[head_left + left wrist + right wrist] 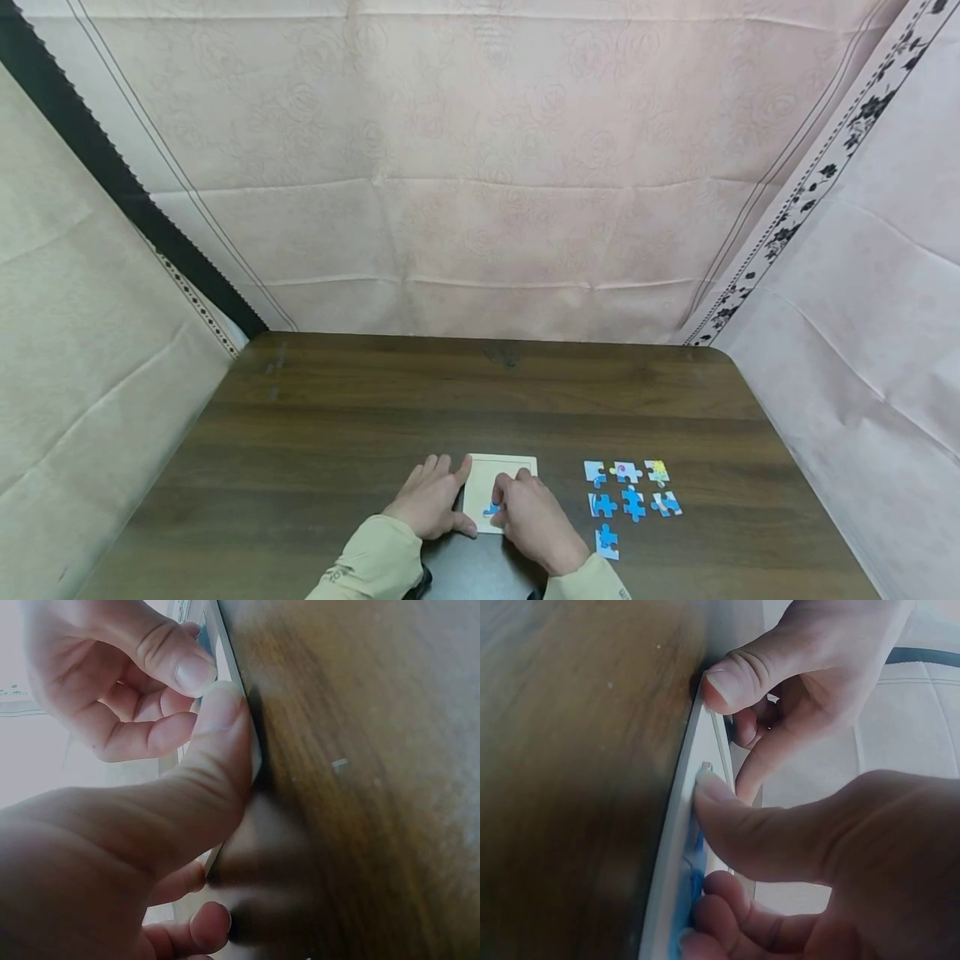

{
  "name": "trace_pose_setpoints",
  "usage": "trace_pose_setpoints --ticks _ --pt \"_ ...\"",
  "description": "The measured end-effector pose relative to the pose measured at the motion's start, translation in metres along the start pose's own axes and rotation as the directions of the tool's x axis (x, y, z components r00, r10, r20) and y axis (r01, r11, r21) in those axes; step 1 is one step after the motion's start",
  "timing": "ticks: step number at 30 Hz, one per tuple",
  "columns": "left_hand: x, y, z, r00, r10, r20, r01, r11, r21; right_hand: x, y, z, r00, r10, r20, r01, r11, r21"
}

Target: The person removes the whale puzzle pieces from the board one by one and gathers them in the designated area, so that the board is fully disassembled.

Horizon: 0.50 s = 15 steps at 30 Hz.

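A pale, shallow puzzle board (510, 461) lies on the table, with a blue jigsaw piece (491, 509) showing in its lower part. Along the board's left side stretches my left hand (433, 497), its index fingertip by the far left corner and its thumb at the near edge. My right hand (536, 518) is over the board's right half with curled fingers. In the right wrist view, its thumb and fingertips close around blue puzzle material (697, 881) low on the board. My right hand hides part of the board.
Several loose jigsaw pieces (633, 502), mostly blue and white, lie in rough rows to the board's right; one has yellow on it. The brown wooden table (337, 417) ends at a pale patterned cloth (480, 208) behind and at both sides.
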<state>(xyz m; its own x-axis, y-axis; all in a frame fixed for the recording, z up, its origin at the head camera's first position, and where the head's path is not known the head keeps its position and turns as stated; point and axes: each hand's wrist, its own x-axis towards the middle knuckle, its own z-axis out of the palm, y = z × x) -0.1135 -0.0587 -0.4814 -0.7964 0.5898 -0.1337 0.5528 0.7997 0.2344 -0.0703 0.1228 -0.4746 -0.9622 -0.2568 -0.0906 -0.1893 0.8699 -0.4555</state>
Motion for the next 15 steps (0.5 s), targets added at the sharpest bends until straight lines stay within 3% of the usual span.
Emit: trace_pose_setpoints --ticks 15 --pt "-0.0001 -0.0006 0.0008 1.000 0.009 -0.014 -0.009 1.000 0.005 -0.0014 0.0020 -0.0029 0.999 -0.023 0.031 0.023 1.000 0.000"
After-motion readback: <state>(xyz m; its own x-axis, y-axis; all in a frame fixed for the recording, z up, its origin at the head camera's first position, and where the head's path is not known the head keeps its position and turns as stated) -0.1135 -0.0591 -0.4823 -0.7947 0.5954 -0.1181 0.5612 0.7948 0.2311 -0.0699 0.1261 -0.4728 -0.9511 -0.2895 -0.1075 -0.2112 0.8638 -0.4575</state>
